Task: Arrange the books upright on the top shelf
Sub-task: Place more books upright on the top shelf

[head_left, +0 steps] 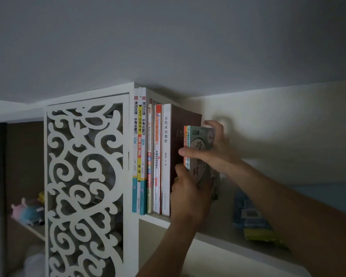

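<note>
Brown-covered, the tall Chinese textbook point(185, 124) ends the upright row on the top shelf point(158, 217) and serves as landmark: the small green-fronted books point(198, 154) stand just right of it, long axis vertical, spines toward the camera. The right hand point(214, 150) clamps their upper half, thumb across the front and fingers curled behind; the left hand point(188, 194) grips their lower end, fingers closed. More books point(254, 222) lie flat well to the right, nearer the right hand
</note>
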Available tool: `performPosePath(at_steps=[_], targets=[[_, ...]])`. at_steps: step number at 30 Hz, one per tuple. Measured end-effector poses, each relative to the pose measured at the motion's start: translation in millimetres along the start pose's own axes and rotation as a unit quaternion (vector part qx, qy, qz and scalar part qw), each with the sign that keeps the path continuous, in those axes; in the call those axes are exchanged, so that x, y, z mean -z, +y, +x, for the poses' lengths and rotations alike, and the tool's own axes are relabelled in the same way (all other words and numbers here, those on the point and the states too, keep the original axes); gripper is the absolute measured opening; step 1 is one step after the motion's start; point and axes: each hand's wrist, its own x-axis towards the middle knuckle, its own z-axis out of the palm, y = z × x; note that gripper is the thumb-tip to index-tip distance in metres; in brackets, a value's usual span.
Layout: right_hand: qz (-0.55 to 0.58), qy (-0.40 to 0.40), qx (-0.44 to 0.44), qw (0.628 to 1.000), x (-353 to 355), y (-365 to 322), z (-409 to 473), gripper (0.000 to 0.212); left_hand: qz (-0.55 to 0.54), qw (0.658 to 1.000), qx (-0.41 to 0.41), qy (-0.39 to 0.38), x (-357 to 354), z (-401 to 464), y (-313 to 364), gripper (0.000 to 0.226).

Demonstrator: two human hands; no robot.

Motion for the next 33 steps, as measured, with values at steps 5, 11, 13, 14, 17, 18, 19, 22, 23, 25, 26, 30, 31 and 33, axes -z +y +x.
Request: performPosePath(at_steps=[5,11,13,14,17,18,19,22,23,25,26,30,31,33], targets=[[0.017,-0.094,-0.070,0.993,-11,12,-7,0.155,0.012,0.996,-0.017,-0.083,4,-5,-24,0.063],[-0.031,-0.070,-0.086,0.993,-8,16,-1,0.148,0.062,0.994,-0.036,-0.079,5,1,-20,0.064],[-0.065,-0.078,-0.089,0.991,-9,13,-6,0.133,0.102,0.992,-0.032,-0.061,5,-7,-18,0.056],[-0.087,-0.084,-0.079,0.990,-9,11,-8,0.128,0.123,0.991,-0.032,-0.047,7,-13,-16,0.051],[-0.141,-0.080,-0.082,0.983,-5,6,-15,0.125,0.180,0.983,-0.030,0.028,12,-29,-13,0.048],[-0.112,-0.072,-0.100,0.986,-3,5,-17,0.118,0.199,0.978,-0.044,0.048,13,-32,-13,0.051],[-0.078,-0.067,-0.112,0.988,-1,5,-18,0.107,0.220,0.972,-0.065,0.058,12,-33,-14,0.055],[-0.051,-0.082,-0.115,0.989,-5,4,-20,0.079,0.275,0.951,-0.125,0.070,8,-30,-20,0.063],[-0.047,-0.088,-0.114,0.988,-9,4,-20,0.074,0.287,0.945,-0.136,0.076,8,-28,-21,0.061],[-0.032,-0.089,-0.117,0.989,-17,3,-21,0.070,0.286,0.948,-0.127,0.062,9,-25,-18,0.053],[-0.030,-0.087,-0.115,0.989,-17,1,-22,0.069,0.279,0.951,-0.122,0.055,10,-24,-17,0.048],[-0.070,-0.128,-0.106,0.984,0,-16,-34,0.039,0.252,0.957,-0.130,0.060,17,-29,-18,0.033],[-0.104,-0.138,-0.095,0.980,8,-20,-39,0.033,0.245,0.957,-0.139,0.064,19,-34,-18,0.026],[-0.240,-0.150,-0.042,0.958,30,-24,-52,0.029,0.236,0.955,-0.162,0.074,24,-45,-16,0.019]])
